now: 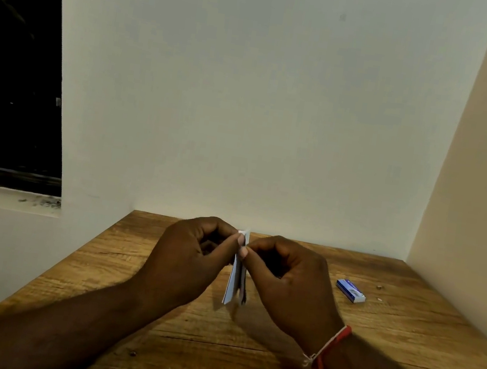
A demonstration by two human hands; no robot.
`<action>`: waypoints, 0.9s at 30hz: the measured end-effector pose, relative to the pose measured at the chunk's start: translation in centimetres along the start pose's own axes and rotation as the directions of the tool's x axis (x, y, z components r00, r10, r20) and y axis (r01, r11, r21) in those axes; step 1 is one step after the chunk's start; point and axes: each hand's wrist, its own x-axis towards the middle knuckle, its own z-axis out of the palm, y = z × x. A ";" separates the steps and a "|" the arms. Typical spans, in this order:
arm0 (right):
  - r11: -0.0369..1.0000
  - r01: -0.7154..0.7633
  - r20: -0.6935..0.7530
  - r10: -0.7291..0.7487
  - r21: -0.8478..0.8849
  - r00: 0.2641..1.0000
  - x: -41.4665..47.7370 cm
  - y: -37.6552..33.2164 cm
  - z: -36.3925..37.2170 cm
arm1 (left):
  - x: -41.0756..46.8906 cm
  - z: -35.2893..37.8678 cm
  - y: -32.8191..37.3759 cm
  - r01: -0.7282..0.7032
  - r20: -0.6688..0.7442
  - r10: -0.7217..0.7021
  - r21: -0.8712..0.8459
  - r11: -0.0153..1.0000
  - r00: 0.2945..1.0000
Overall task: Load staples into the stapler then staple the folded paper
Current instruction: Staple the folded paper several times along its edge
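The folded paper (234, 281) stands on edge above the middle of the wooden surface (210, 353), held up between both hands with its lower end hanging free. The left hand (193, 256) and the right hand (289, 273) meet at its upper end. The fingers (238, 240) of each are curled in, and thumb and fingertips pinch the paper from opposite sides. A dark sliver shows behind the paper's lower corner; I cannot tell what it is. No stapler is plainly in view.

The small blue staple box (350, 290) lies flat well to the right of the hands, near the right edge of the surface. A tiny speck (379, 287) sits just beyond it. A red and white thread band (328, 345) circles the right wrist.

The step in hand looks like squaring and tightening the fold. To do it well, the layers should be lined up flush at the pinched end before any pressure goes on. The crease can then be run down between thumb and finger toward the loose end so the sheets do not fan apart. A firm pinch close to the corner to be stapled should stop the layers sliding. The staple box looks closed, so loading probably comes first, and the paper would be best laid down flat within reach.
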 end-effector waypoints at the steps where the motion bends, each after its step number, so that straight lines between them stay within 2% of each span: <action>1: 1.000 -0.014 -0.005 0.014 0.024 1.000 0.0 -0.2 0.0 | -0.1 0.1 0.1 -0.008 0.002 0.008 0.000 1.000 1.000; 7: 0.991 -0.073 -0.036 0.077 0.112 0.996 -0.1 -0.5 0.1 | -0.2 -0.1 0.4 -0.124 0.021 0.122 0.070 0.990 0.992; 14: 0.981 -0.135 -0.035 0.142 0.142 0.989 0.3 -0.5 0.3 | -0.3 0.3 0.0 -0.125 -0.008 0.126 0.049 0.991 0.992; 18: 0.931 -0.229 -0.011 0.243 0.285 0.970 0.5 -0.6 0.3 | 0.0 0.1 -0.8 -0.170 -0.041 0.172 0.057 0.984 0.984; 20: 0.868 -0.296 0.025 0.312 0.398 0.950 0.8 -0.6 0.0 | 0.3 -0.3 -1.1 -0.120 -0.036 0.122 0.058 0.991 0.992; 22: 0.788 -0.360 0.084 0.369 0.500 0.926 0.9 -0.5 -0.3 | 0.6 -0.7 -1.3 0.011 0.039 -0.006 -0.119 0.993 0.999; 24: 0.710 -0.417 0.142 0.415 0.567 0.899 1.0 -0.3 -0.5 | 0.5 -0.8 -1.3 0.148 0.156 -0.102 -0.321 0.935 0.983; 27: 0.655 -0.466 0.190 0.449 0.595 0.873 1.1 0.0 -0.7 | 0.3 -0.7 -1.3 0.184 0.196 -0.125 -0.323 0.928 0.973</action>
